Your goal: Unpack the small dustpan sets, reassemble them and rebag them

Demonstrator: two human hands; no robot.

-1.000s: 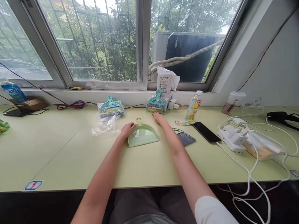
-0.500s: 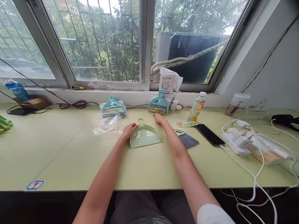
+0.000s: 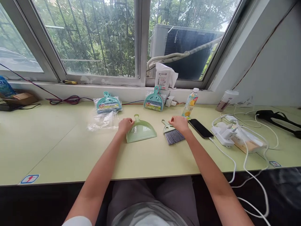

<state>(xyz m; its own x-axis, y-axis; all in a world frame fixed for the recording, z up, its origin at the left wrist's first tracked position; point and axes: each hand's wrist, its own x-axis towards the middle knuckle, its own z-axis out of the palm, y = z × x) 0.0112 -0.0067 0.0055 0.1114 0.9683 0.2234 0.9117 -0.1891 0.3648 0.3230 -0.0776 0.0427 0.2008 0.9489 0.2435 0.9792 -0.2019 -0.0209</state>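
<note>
Bright, grey-framed windows (image 3: 101, 40) stand behind a pale green table (image 3: 61, 157); a white wall (image 3: 277, 72) rises at right.

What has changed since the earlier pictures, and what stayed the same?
The right hand moved right, from the right packaged dustpan to the brush, more of which now shows; any grip is unclear. The left hand stayed at the green dustpan, and the bottle stayed in place.
</note>
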